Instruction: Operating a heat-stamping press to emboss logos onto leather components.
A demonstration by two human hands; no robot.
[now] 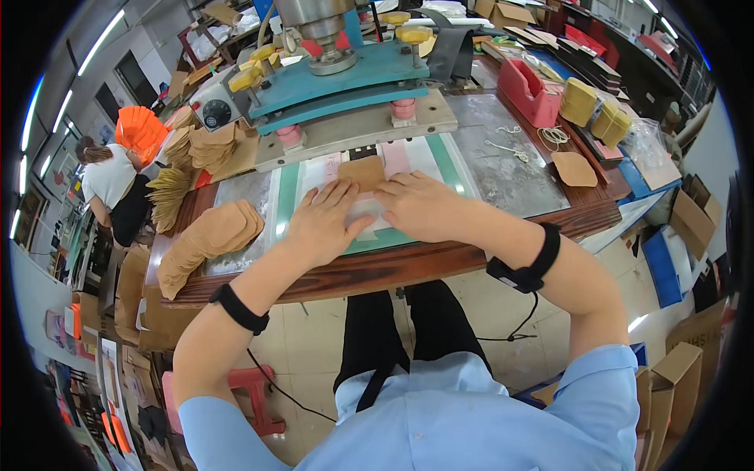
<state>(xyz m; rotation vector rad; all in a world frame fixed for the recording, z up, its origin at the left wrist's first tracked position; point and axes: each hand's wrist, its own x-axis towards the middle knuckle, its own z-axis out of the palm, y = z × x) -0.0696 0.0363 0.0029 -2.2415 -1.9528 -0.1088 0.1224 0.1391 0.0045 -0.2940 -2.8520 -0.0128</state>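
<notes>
A tan, rounded leather-like piece (362,173) lies on the pad under the front of a press. My left hand (323,221) rests flat with fingers stretched and thumb spread, its fingertips on the piece's near left edge. From the other side, my right hand (420,206) touches the near right corner with its fingertips, its fingers slightly bent and laid down rather than wrapped round it. The pad (289,188) is pale with green bands. Part of the piece's near edge is hidden by my fingers.
Beyond my hands stands the press with its teal plate (338,86). A fanned stack of tan pieces (214,235) lies left, more bundles (212,147) behind it. On the right are a loose tan piece (575,169), white string (514,151) and a red bin (530,93). Another person (114,180) works far left.
</notes>
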